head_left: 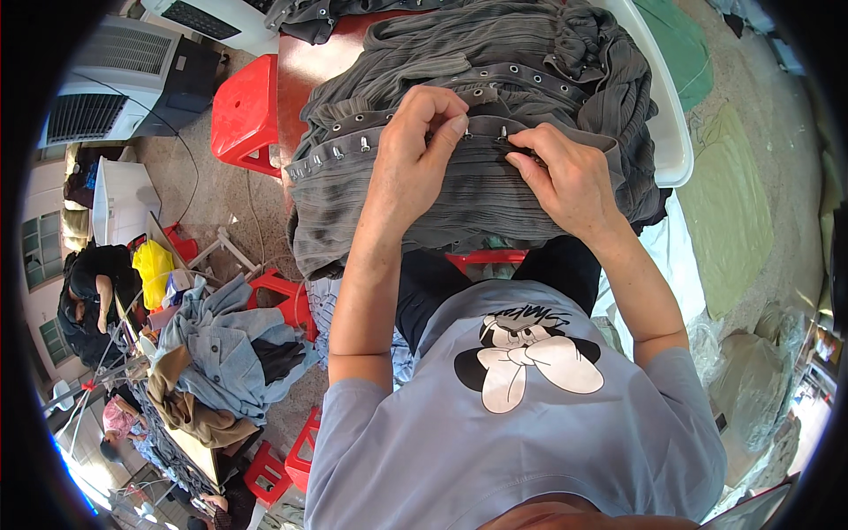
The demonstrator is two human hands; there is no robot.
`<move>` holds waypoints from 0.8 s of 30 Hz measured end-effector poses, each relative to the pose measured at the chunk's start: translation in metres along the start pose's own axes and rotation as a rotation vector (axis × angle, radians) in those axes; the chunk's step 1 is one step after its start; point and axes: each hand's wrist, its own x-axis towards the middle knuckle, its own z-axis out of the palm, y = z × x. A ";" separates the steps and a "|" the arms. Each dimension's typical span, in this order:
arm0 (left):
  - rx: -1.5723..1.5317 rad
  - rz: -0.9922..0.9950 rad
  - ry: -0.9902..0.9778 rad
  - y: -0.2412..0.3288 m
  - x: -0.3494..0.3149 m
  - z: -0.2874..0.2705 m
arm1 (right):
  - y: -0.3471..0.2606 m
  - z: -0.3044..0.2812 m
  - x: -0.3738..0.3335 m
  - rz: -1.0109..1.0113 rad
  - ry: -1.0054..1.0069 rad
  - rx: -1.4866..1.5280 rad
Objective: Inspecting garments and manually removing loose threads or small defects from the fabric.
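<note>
A dark grey ribbed garment (353, 208) lies spread in front of me, over my lap and the heap behind it. Along its upper edge runs a band of metal hooks (338, 154), and a strip with round metal eyelets (530, 78) lies just beyond. My left hand (411, 163) is closed, thumb and index finger pinching the edge of the band near its middle. Beside a hook to the right, my right hand (565, 177) has thumb and index finger bent closely together on the same band. Both fingertips partly cover the fabric they grip.
More grey ribbed garments are heaped on a red table (305, 66), next to a white plastic tub (678, 150). A red stool (243, 115) and air coolers (110, 66) stand left. Denim clothes (216, 344) pile up lower left, where other people work. Plastic bags (751, 389) lie right.
</note>
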 end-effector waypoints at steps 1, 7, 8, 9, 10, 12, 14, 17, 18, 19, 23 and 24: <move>0.003 -0.029 -0.001 0.001 0.001 -0.002 | -0.002 0.000 0.001 -0.003 0.000 0.001; -0.081 -0.051 0.003 -0.003 0.001 -0.002 | -0.010 0.009 0.009 -0.047 0.018 -0.054; -0.101 -0.058 -0.010 -0.003 0.002 -0.002 | -0.011 0.010 0.010 -0.051 0.026 -0.072; -0.100 -0.058 -0.008 -0.003 0.002 -0.003 | -0.012 0.011 0.011 -0.056 0.034 -0.088; -0.114 -0.070 -0.012 -0.003 0.002 -0.003 | -0.012 0.011 0.011 -0.058 0.032 -0.087; -0.128 -0.082 -0.016 -0.003 0.002 -0.003 | -0.012 0.012 0.013 -0.058 0.017 -0.108; -0.102 -0.061 -0.032 -0.005 0.003 -0.002 | -0.012 0.013 0.013 -0.060 0.018 -0.118; -0.117 -0.068 -0.033 -0.006 0.002 -0.002 | -0.011 0.015 0.015 -0.076 0.020 -0.136; -0.119 -0.068 -0.033 -0.005 0.003 -0.002 | -0.010 0.016 0.015 -0.088 0.022 -0.147; -0.110 -0.067 -0.031 -0.003 0.003 -0.001 | -0.009 0.016 0.015 -0.088 0.021 -0.148; -0.150 -0.060 0.004 -0.005 0.002 -0.002 | -0.008 0.019 0.015 -0.086 0.028 -0.120; -0.148 -0.061 0.007 -0.004 0.002 -0.003 | -0.008 0.019 0.015 -0.070 0.035 -0.090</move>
